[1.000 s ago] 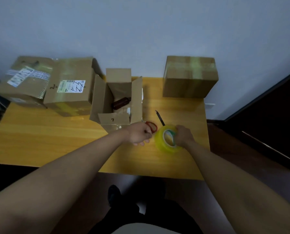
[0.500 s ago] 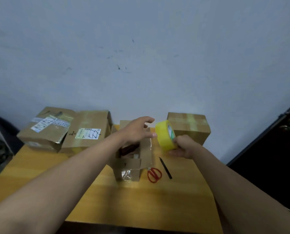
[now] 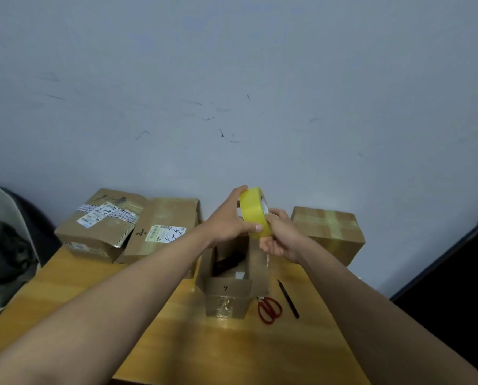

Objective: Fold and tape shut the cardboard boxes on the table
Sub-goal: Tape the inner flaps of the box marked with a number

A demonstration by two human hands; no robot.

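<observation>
Tape roll (image 3: 253,211): translucent yellow. Scissors (image 3: 270,309): red handles. Pen (image 3: 288,298): black. Open cardboard box (image 3: 226,297): brown, black "7". Worktop (image 3: 232,348): honey-yellow woodgrain. Wall (image 3: 232,79): pale grey-blue, dark scuffs.

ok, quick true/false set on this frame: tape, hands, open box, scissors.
1. Both hands hold the yellow tape roll above the open box. True: left hand and right hand grip it.
2. The open box's flaps are folded shut. False: they stand up.
3. The red scissors lie inside the box. False: on the table, beside the box.
4. A black pen lies beside the scissors. True.
5. The box at the right is untaped. False: tape crosses it.
</observation>
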